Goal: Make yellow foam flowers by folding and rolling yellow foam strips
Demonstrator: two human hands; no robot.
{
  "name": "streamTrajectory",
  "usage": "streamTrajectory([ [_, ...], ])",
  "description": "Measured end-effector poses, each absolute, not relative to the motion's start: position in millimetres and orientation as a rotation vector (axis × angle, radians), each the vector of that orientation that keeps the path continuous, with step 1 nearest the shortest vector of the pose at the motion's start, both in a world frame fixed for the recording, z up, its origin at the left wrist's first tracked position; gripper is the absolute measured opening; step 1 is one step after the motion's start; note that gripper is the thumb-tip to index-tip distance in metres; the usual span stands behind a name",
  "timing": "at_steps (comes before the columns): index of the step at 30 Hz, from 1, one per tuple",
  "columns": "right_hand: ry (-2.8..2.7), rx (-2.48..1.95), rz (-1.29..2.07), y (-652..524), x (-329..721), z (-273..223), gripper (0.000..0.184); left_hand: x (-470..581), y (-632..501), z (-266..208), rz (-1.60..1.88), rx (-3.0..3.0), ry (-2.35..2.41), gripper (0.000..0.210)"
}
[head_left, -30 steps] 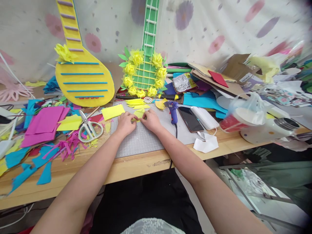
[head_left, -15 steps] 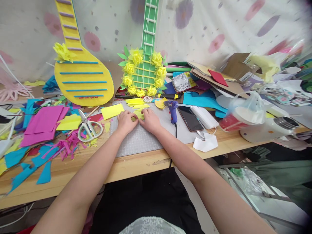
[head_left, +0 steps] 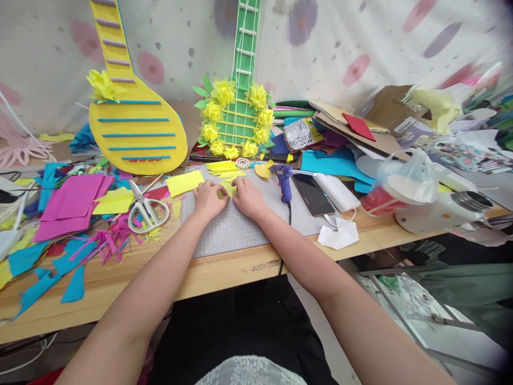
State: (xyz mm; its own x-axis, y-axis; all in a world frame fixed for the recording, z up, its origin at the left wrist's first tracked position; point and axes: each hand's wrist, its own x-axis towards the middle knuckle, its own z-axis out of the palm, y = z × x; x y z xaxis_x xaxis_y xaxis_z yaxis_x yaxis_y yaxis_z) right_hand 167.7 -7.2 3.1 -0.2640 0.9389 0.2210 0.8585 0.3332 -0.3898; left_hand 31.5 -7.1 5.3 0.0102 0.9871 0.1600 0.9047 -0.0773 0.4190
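Observation:
My left hand and my right hand meet over a grey cutting mat. Between their fingertips they pinch a small piece of yellow paper, partly hidden by the fingers. A yellow paper sheet lies just beyond my left hand. Several cut yellow strips are stacked behind the hands. To the right of my right hand rests a purple glue gun. White-handled scissors lie on the left, among paper scraps.
A yellow paper guitar and a green one ringed with yellow flowers stand at the back. Magenta sheets and blue scraps cover the left side. A phone, a bagged cup and a bottle are on the right.
The fingers shift very slightly around the yellow paper piece, more of which shows between them. The other things stay where they were.

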Motion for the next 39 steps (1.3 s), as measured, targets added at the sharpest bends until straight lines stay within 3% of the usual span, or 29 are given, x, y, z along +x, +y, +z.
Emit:
streamTrajectory([
  [3,-2.184,-1.596,0.273,-7.1,167.9,2.2,0.027,24.2,-6.7,6.5,0.604,2.066,1.938,0.013],
  [10,-2.166,-1.562,0.318,-5.4,170.1,2.5,0.026,-8.8,2.2,1.6,0.675,2.188,1.692,0.040],
  [19,-2.162,-1.374,0.363,-1.4,175.6,-2.7,0.022,-10.0,-0.5,4.0,0.707,2.409,1.558,0.019],
  [28,-2.190,-1.428,0.404,-3.2,177.2,1.3,0.016,-1.7,0.1,5.5,0.724,2.478,1.379,0.023],
  [39,-2.092,-1.437,0.590,-0.9,176.2,-1.6,0.031,12.7,-0.3,2.2,0.698,2.276,1.608,0.028],
])
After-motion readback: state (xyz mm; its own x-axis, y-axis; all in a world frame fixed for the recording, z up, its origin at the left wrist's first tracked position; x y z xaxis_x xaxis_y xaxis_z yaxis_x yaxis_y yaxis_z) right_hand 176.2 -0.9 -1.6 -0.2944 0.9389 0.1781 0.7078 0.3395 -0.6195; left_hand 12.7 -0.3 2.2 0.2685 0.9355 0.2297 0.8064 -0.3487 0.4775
